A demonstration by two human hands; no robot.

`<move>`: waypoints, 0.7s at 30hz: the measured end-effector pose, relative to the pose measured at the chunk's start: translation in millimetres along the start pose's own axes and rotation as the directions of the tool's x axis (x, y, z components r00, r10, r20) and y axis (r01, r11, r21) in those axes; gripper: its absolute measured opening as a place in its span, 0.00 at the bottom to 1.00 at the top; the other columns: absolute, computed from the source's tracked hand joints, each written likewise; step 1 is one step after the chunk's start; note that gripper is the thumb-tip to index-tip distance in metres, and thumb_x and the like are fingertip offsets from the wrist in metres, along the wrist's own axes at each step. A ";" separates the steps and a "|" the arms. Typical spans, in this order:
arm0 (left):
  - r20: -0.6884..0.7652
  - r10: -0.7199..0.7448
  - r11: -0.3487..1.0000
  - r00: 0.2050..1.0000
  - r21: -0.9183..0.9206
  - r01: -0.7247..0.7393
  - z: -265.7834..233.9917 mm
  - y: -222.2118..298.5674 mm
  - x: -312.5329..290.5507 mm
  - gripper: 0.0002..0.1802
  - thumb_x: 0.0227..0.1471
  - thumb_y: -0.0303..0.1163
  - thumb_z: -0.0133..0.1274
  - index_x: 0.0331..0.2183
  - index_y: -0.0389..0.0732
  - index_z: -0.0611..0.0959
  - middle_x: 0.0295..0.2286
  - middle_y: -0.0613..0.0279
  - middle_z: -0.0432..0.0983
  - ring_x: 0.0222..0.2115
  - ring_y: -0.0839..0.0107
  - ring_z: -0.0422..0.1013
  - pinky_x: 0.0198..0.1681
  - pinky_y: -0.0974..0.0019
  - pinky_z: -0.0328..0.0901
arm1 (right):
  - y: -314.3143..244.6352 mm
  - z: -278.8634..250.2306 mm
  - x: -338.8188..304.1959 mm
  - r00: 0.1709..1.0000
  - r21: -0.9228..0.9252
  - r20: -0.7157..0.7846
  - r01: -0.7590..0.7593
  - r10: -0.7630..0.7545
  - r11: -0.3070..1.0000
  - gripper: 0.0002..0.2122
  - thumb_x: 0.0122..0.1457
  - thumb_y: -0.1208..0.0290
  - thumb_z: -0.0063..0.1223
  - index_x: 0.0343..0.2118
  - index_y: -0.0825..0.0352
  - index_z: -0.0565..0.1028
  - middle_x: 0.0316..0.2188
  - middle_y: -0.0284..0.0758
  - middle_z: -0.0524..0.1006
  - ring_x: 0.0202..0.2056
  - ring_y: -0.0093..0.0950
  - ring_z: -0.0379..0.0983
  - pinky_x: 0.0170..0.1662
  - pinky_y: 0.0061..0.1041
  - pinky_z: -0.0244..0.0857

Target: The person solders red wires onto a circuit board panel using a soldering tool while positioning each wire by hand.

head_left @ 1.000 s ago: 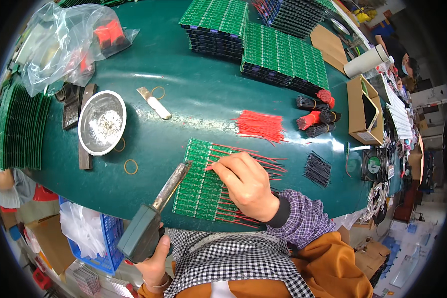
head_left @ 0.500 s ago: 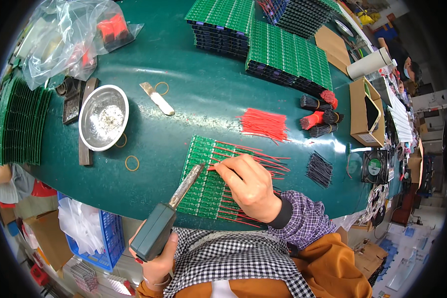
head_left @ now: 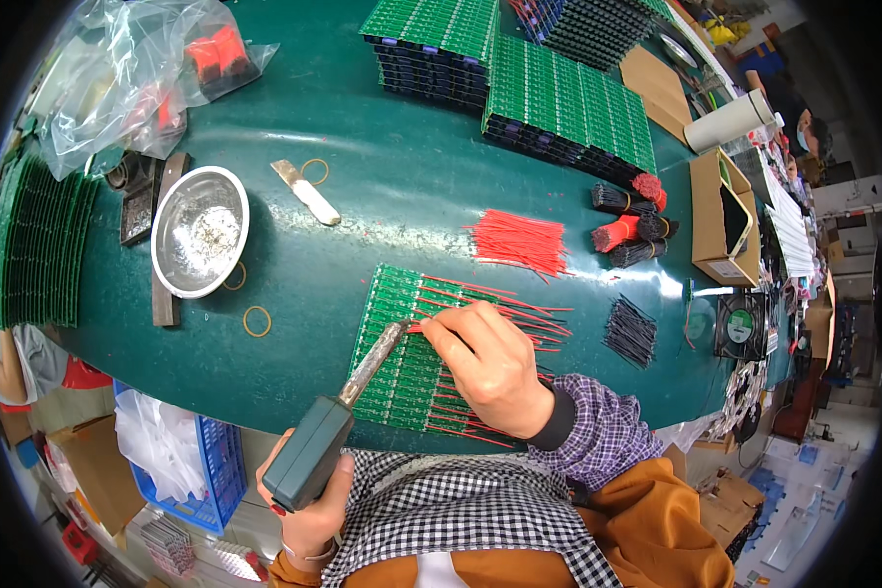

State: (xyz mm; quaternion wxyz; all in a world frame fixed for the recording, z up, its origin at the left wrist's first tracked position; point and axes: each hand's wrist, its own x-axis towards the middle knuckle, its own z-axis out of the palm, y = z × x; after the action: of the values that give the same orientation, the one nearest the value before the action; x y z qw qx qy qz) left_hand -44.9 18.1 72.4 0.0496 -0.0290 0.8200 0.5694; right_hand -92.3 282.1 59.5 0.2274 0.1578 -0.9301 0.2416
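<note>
My left hand point(head_left: 316, 519) is wrapped round the dark green handle of a soldering iron point(head_left: 311, 453). The iron's tip points up and to the right, meeting the green circuit board panel point(head_left: 402, 384) at the tip of the red wire point(head_left: 415, 329) pinched in my right hand point(head_left: 495, 370). Thumb and forefinger are closed on that wire just right of the iron's tip. More red wires stick out from the panel's right side, above and below my right hand. Beyond the panel lies a pile of loose red wires point(head_left: 519, 241), and to its right are short black wires point(head_left: 630, 331).
A white-rimmed metal bowl point(head_left: 201, 233), a white-handled blade point(head_left: 306, 193) and rubber bands lie left. Stacked green boards point(head_left: 568, 98) stand at the back. Wire bundles point(head_left: 622, 201), a cardboard box point(head_left: 723, 220) and a small fan point(head_left: 741, 328) line the right side.
The iron and my left hand have shifted slightly to the right. My right hand keeps its pinch on the red wire, nearly still.
</note>
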 end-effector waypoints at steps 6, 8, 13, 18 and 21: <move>-0.011 0.039 0.997 0.999 0.073 -0.038 -13.1 -17.9 -15.8 0.13 0.49 0.19 0.67 0.39 0.31 0.84 0.32 0.61 0.81 0.30 0.72 0.75 0.34 0.68 0.68 | -3.8 -0.3 1.9 1.000 -0.003 -0.008 -0.016 0.016 1.000 0.16 0.41 0.84 0.61 0.38 0.74 0.80 0.34 0.38 0.79 0.33 0.34 0.77 0.34 0.30 0.74; 0.023 -0.023 1.000 0.999 0.014 0.023 -12.0 -6.4 -12.0 0.12 0.49 0.19 0.66 0.38 0.31 0.84 0.31 0.62 0.79 0.29 0.73 0.73 0.33 0.68 0.67 | -3.9 0.4 1.5 1.000 -0.005 -0.009 -0.017 0.017 1.000 0.16 0.41 0.84 0.61 0.38 0.74 0.80 0.33 0.38 0.79 0.33 0.34 0.77 0.34 0.30 0.74; 0.059 -0.005 1.000 0.998 0.017 0.004 -12.7 -2.8 -8.1 0.15 0.48 0.19 0.67 0.40 0.30 0.84 0.33 0.60 0.81 0.31 0.72 0.75 0.35 0.68 0.69 | -4.1 -0.5 2.1 1.000 -0.003 -0.012 -0.019 0.019 1.000 0.15 0.42 0.86 0.61 0.38 0.74 0.80 0.33 0.39 0.79 0.32 0.34 0.77 0.34 0.30 0.74; 0.054 -0.020 1.000 0.998 -0.012 0.020 -12.4 -2.1 -9.3 0.19 0.48 0.21 0.67 0.44 0.31 0.84 0.38 0.56 0.83 0.36 0.69 0.77 0.41 0.67 0.71 | -2.7 3.4 -0.4 0.999 0.002 -0.028 -0.015 0.015 1.000 0.15 0.43 0.86 0.64 0.37 0.74 0.80 0.32 0.38 0.78 0.32 0.34 0.76 0.33 0.31 0.73; 0.036 0.019 1.000 0.999 -0.004 -0.019 -13.5 -2.4 -10.7 0.20 0.48 0.20 0.67 0.46 0.30 0.84 0.40 0.55 0.83 0.38 0.67 0.78 0.43 0.66 0.71 | -2.9 2.9 0.0 0.999 0.018 -0.043 -0.014 0.015 1.000 0.14 0.44 0.85 0.65 0.37 0.74 0.80 0.32 0.38 0.79 0.31 0.34 0.76 0.33 0.30 0.73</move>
State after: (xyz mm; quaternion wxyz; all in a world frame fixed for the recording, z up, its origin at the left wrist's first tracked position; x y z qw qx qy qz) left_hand -34.7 4.6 76.0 0.0592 -0.0111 0.8181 0.5718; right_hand -92.2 278.1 58.3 0.2445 0.1479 -0.9239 0.2546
